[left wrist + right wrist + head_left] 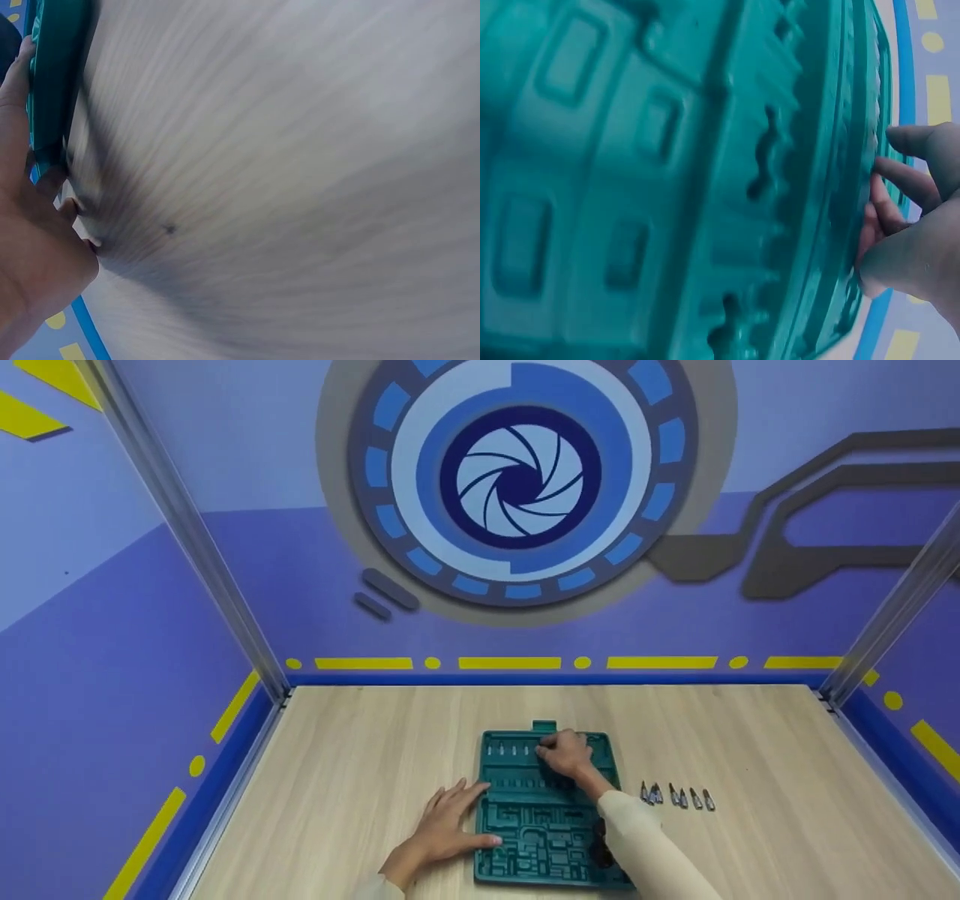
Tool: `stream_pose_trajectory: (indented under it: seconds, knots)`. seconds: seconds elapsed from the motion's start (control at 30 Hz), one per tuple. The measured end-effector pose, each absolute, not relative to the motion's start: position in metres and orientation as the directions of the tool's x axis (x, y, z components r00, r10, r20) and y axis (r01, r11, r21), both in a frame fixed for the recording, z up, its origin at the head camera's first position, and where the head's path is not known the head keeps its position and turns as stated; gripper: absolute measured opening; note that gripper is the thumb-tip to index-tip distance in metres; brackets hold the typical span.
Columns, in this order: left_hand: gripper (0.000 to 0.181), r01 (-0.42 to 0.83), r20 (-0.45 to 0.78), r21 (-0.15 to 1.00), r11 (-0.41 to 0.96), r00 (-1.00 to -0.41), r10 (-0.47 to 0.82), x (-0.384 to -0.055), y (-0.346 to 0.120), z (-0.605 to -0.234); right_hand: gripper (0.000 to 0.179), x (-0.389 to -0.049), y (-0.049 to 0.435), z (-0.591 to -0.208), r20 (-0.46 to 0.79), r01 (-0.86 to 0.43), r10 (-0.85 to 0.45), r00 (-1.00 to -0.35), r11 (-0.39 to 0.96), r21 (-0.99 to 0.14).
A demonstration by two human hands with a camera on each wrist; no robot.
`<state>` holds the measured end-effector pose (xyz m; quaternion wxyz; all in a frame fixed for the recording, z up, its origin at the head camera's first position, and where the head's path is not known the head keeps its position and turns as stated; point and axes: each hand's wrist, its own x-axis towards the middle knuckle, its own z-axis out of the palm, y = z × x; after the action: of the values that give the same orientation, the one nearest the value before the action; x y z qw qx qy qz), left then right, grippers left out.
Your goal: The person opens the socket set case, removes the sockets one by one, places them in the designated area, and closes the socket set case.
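A green molded tool case (551,844) lies unfolded on the table. In its far part, several small metal bits (502,750) stand in a row. My right hand (568,752) reaches to this row, its bent fingers just right of the bits; whatever lies between the fingertips is hidden. In the right wrist view the fingers (885,195) meet the far strip of the case, and no bit shows there. My left hand (448,823) rests at the case's left edge, fingers spread, thumb over the rim. The left wrist view shows that thumb against the green side wall (56,82).
Several loose bits (677,796) lie on the wooden table (360,765) right of the case. A dark round thing (602,847) sits by the case's right side, partly behind the right sleeve. Printed panels (525,637) and metal posts (202,555) enclose the table.
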<state>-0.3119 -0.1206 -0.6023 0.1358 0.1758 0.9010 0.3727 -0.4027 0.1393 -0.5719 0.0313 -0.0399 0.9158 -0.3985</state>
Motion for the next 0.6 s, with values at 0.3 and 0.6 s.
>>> stream_pose_trajectory:
  seconds: [0.3,0.6]
  knots:
    - [0.093,0.242,-0.083,0.719,0.651,-0.901,0.426,-0.309,-0.123,-0.603,0.032,-0.403,0.123,-0.575,-0.124,0.129,0.051,-0.991,0.622,-0.772]
    - [0.094,0.241,-0.094,0.721,0.650,-0.895,0.436,-0.310,-0.122,-0.602,0.011,-0.397,0.122,-0.578,-0.028,0.047,0.043,-0.999,0.581,-0.813]
